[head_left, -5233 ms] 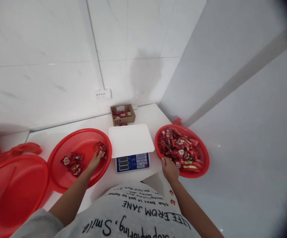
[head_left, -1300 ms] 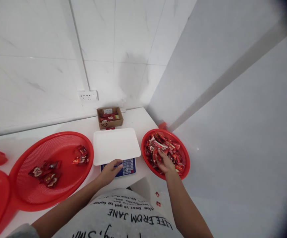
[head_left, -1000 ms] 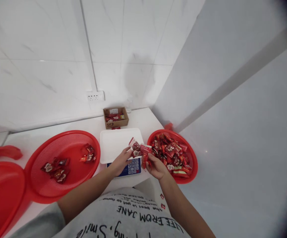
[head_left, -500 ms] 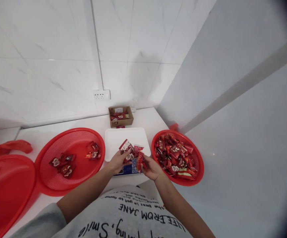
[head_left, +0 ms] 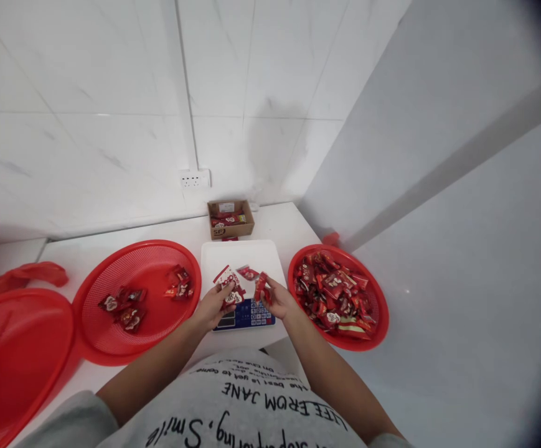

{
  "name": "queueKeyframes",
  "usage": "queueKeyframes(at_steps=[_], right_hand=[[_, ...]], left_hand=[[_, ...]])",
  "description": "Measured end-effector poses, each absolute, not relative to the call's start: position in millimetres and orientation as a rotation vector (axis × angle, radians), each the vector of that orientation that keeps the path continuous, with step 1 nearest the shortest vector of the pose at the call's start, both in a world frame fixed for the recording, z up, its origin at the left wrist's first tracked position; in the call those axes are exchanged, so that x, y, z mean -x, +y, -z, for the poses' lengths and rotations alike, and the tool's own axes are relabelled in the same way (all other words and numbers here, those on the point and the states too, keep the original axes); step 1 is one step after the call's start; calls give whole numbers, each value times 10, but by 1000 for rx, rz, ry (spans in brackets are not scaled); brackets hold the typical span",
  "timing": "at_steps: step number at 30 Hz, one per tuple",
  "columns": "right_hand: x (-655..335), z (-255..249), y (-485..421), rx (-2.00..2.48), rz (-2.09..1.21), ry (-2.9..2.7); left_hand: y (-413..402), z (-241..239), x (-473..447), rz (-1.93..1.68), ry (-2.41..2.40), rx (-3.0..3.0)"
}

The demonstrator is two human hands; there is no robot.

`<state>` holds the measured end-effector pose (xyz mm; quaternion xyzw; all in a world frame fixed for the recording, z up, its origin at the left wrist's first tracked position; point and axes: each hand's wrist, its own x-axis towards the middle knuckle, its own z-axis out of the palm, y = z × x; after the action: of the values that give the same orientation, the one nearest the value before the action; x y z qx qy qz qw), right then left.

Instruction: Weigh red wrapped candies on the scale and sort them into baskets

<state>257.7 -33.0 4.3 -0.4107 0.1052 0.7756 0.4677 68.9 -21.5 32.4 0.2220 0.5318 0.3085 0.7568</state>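
Observation:
My left hand (head_left: 210, 306) is closed on red and white snack packets (head_left: 227, 286) over the near edge of a white scale tray (head_left: 244, 258). My right hand (head_left: 277, 301) pinches another red packet (head_left: 259, 286) just right of it. One red packet (head_left: 248, 272) lies on the tray between my hands. The scale's blue keypad (head_left: 251, 313) shows below my fingers. A red basket (head_left: 373, 292) full of red packets stands to the right. Another red basket (head_left: 149, 255) on the left holds two small groups of packets (head_left: 123, 306).
A small cardboard box (head_left: 230, 218) with packets stands behind the scale by the wall. A third red basket (head_left: 13, 348) sits at the far left, with a red plastic bag (head_left: 22, 275) behind it. A wall socket (head_left: 194, 179) is above the counter.
My right hand took packets from the right basket and brought them over the scale, where my left hand met it. Since half a second ago one packet has come to lie on the tray.

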Motion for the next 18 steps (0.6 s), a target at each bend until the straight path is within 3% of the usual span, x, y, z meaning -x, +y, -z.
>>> queueKeyframes(at_steps=[18], right_hand=[[-2609,251,-239,1110,-1502,179]], left_hand=[[-535,-126,-439,-493,1176,-576]])
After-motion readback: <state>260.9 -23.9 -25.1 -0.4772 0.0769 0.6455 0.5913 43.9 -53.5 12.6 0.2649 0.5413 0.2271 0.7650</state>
